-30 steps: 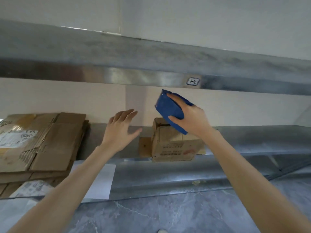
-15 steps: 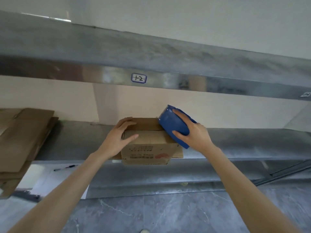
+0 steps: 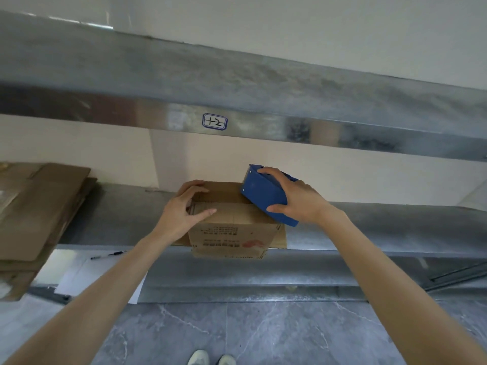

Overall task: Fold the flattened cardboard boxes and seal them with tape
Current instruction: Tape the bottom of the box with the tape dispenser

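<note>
Brown cardboard box [image 3: 232,233] sits on grey metal shelf [image 3: 369,227], overhanging its front edge. Flattened cardboard stack [image 3: 39,206] lies well left of box. Left grip [image 3: 181,209] curls over box's top-left corner. Right grip [image 3: 297,201] clasps blue tape dispenser [image 3: 261,196] at box's top right.

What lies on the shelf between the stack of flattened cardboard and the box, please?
In the head view, only bare metal shelf lies between the flattened cardboard stack and the cardboard box, whose left corner the left hand grips.
</note>
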A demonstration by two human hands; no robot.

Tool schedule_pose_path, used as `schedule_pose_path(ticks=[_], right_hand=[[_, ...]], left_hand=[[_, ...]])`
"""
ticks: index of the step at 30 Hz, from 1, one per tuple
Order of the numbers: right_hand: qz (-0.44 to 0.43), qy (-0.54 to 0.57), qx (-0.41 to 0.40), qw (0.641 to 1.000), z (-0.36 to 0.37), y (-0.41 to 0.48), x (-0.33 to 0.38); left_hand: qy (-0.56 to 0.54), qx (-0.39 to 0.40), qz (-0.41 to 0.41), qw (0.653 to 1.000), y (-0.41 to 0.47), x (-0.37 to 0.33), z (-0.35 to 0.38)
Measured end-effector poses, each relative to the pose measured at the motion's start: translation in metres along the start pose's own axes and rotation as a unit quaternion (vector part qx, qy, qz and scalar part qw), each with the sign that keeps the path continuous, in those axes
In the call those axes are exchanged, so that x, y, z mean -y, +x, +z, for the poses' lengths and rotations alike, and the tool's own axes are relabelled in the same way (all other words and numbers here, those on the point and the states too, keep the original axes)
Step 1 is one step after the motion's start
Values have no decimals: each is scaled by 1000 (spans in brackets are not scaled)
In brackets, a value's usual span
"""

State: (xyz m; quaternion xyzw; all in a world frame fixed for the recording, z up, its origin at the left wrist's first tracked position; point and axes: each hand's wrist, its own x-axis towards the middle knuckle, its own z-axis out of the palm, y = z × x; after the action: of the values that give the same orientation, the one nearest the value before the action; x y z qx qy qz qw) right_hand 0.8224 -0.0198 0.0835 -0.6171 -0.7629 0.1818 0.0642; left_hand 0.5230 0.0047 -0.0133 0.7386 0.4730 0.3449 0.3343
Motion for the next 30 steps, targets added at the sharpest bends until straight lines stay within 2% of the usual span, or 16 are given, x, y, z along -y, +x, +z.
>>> schedule_pose_path(ticks=[4, 8, 15, 19, 24, 30], right_hand=[[14, -44, -43, 998, 7, -3, 0], [32, 20, -78, 996, 16, -7, -4], [30, 81, -30, 996, 4, -2, -2], [13, 45, -26, 999, -3, 5, 8], [-64, 42, -64, 995, -6, 13, 42], [-115, -89, -8, 989, 8, 17, 55]], left_hand=[[-14, -13, 5, 1000, 0, 3, 4], [-35, 47, 24, 998, 0, 13, -6], [-43, 66, 23, 997, 0, 12, -12], [-38, 43, 15, 998, -1, 11, -11], [-31, 32, 15, 999, -1, 9, -11], [-34, 14, 9, 999, 0, 2, -14]])
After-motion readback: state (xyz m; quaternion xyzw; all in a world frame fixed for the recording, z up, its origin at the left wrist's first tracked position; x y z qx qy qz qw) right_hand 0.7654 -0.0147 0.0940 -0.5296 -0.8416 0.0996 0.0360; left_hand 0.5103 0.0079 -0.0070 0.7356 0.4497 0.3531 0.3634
